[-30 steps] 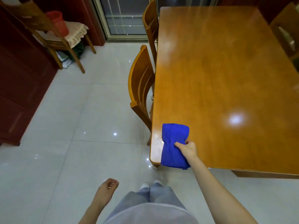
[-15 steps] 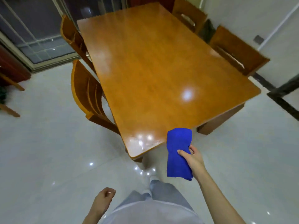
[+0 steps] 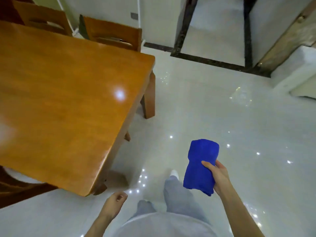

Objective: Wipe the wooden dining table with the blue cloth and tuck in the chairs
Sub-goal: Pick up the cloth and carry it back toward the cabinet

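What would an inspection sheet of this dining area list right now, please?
Surface: wooden table, glossy, one bright light reflection.
Job's things: blue cloth, folded, held over the floor, off the table; left far chair and right far chair close against the table; near chair partly in view.
Clutter: nothing seen.
Hands: right hand grips the cloth; left hand loosely curled, holds nothing.
Cables: nothing seen.
Surroundings: pale tiled floor, dark threshold strip.

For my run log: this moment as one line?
right hand: holds blue cloth over floor | left hand: loosely curled, empty | table: cloth not touching it
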